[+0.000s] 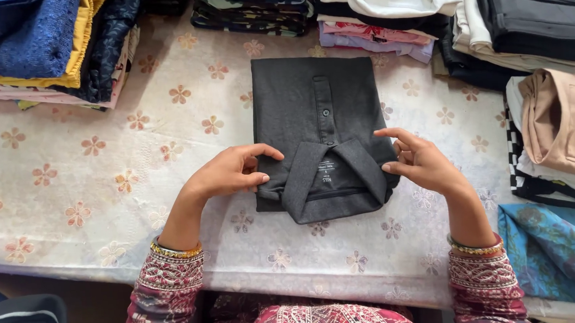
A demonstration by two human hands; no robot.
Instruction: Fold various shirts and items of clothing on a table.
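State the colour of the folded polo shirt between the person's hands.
Dark charcoal grey, collar and button placket included: the folded polo shirt shows best in the head view.

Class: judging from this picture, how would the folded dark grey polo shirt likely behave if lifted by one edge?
The polo shirt is soft knit folded in layers, so it would probably sag and unfold. It looks light. The floral table cover seems smooth, so it might slide when pushed.
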